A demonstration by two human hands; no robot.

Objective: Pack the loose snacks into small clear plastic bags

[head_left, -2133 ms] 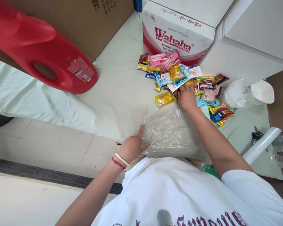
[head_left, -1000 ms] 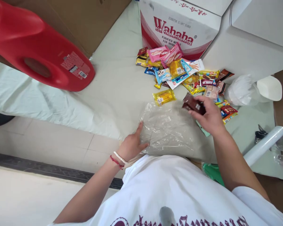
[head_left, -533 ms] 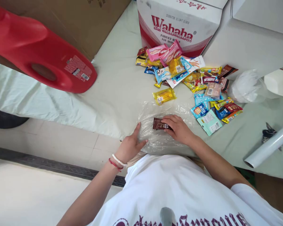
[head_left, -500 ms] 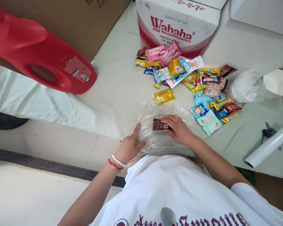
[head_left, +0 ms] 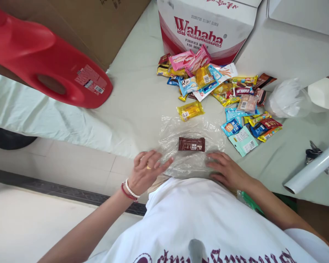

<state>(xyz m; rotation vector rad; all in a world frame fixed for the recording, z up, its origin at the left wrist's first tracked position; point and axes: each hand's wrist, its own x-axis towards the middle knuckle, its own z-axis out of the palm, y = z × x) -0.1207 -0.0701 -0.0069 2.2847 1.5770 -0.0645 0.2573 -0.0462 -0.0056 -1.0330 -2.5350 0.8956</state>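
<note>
A brown wrapped snack bar (head_left: 192, 144) lies flat on a sheet of clear plastic film (head_left: 186, 165) near the table's front edge. To the left of the film, my left hand (head_left: 149, 168) has its fingers apart and holds nothing; they are slightly blurred. At the film's right side, my right hand (head_left: 226, 170) is open, its fingertips over or touching the film. Just beyond the film sits a yellow snack packet (head_left: 190, 110). Behind it spreads a pile of small wrapped snacks (head_left: 205, 78) in pink, yellow, blue and brown.
A white and red carton (head_left: 203, 29) stands behind the snacks, beside a white box (head_left: 290, 40). On the left is a large red jug (head_left: 79, 87). To the right lie a roll of film (head_left: 312, 168), scissors (head_left: 313, 151), a bundled plastic bag (head_left: 286, 98) and a white container (head_left: 325, 94).
My right hand has let go of the brown snack bar and moved right and toward me. My left hand has drawn back a little, its fingers lifted off the film's left edge.
</note>
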